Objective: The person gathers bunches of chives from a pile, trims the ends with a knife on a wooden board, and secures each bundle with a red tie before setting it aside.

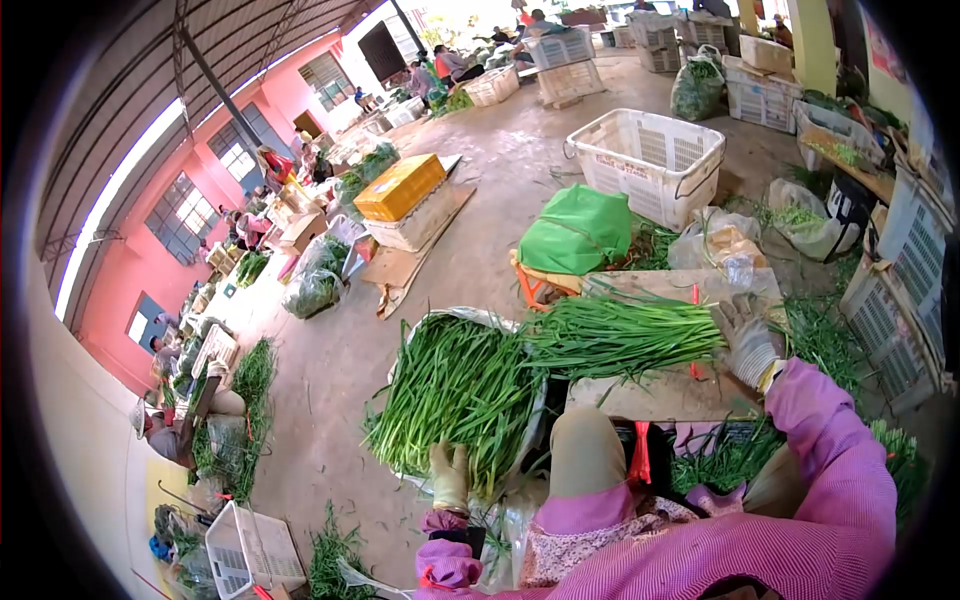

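Note:
Two gloved hands are at work among long green garlic chives. My left hand [450, 478] rests at the near edge of a heap of chives [455, 385], its fingers stretched out. That heap fills a container [485, 318] lined with pale plastic, just left of my knee. On a wooden board [640, 398] in front of me lies a bundle of chives [630, 335], its leafy ends reaching over the heap. My right hand [748, 342] touches the bundle's right end, fingers apart. A red tie [640, 455] hangs below the board's front edge.
A green cloth-covered bundle [577, 232] and a white crate [648, 165] stand beyond the board. A yellow crate [400, 187] sits atop a white box farther left. Loose chives [820, 335] lie at the right beside stacked crates [895, 315]. Other people sit along the far wall.

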Tool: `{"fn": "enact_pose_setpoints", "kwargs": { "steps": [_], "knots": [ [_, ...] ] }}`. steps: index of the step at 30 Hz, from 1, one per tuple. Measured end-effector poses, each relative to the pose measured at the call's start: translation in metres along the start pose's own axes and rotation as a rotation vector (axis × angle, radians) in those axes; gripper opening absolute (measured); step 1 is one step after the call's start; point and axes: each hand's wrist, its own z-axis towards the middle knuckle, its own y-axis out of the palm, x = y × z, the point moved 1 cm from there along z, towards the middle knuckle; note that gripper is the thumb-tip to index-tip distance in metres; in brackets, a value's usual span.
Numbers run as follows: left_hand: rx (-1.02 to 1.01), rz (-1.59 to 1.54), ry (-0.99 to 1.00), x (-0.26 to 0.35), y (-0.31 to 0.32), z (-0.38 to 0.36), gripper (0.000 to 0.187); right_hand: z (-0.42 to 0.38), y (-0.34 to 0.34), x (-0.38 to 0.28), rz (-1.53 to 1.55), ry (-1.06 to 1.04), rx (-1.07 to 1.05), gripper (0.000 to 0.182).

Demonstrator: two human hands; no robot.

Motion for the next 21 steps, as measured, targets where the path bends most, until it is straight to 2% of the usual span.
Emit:
{"fn": "enact_pose_setpoints", "kwargs": {
  "steps": [1, 3, 6, 8, 10, 12, 14, 16, 17, 18, 21],
  "knots": [
    [0.014, 0.067, -0.008, 0.008, -0.003, -0.007, 0.056, -0.004, -0.001, -0.002, -0.002, 0.000, 0.000, 0.074],
    [0.042, 0.027, 0.005, -0.032, 0.006, -0.007, 0.055, -0.012, -0.003, -0.007, 0.059, -0.021, 0.048, 0.072],
    [0.068, 0.102, 0.039, -0.021, 0.001, -0.023, 0.056, -0.023, -0.015, -0.016, 0.072, -0.008, -0.003, 0.072],
    [0.019, -0.187, -0.169, -0.056, 0.011, -0.014, 0.057, -0.022, 0.000, -0.018, 0.078, -0.028, 0.008, 0.071],
    [0.033, -0.136, -0.133, -0.045, 0.007, -0.020, 0.058, -0.022, -0.001, -0.025, 0.057, 0.023, 0.037, 0.069],
    [0.087, -0.073, -0.112, -0.059, 0.007, -0.018, 0.049, -0.029, -0.011, -0.030, 0.046, 0.020, 0.104, 0.067],
    [0.201, 0.021, 0.034, -0.066, 0.005, -0.021, 0.048, -0.037, -0.020, -0.035, 0.070, -0.016, 0.121, 0.066],
    [0.196, 0.096, 0.016, -0.042, -0.009, -0.025, 0.050, -0.044, -0.034, -0.040, 0.129, 0.016, 0.109, 0.065],
    [0.298, 0.341, 0.166, -0.037, -0.015, -0.023, 0.051, -0.043, -0.037, -0.042, 0.141, -0.007, 0.086, 0.064],
    [0.324, 0.301, 0.141, -0.034, -0.021, -0.019, 0.049, -0.045, -0.039, -0.043, 0.139, -0.018, 0.083, 0.064],
    [0.436, 0.434, 0.109, -0.026, -0.043, -0.001, 0.052, -0.041, -0.031, -0.046, 0.283, -0.031, 0.170, 0.064]
  ]
}}
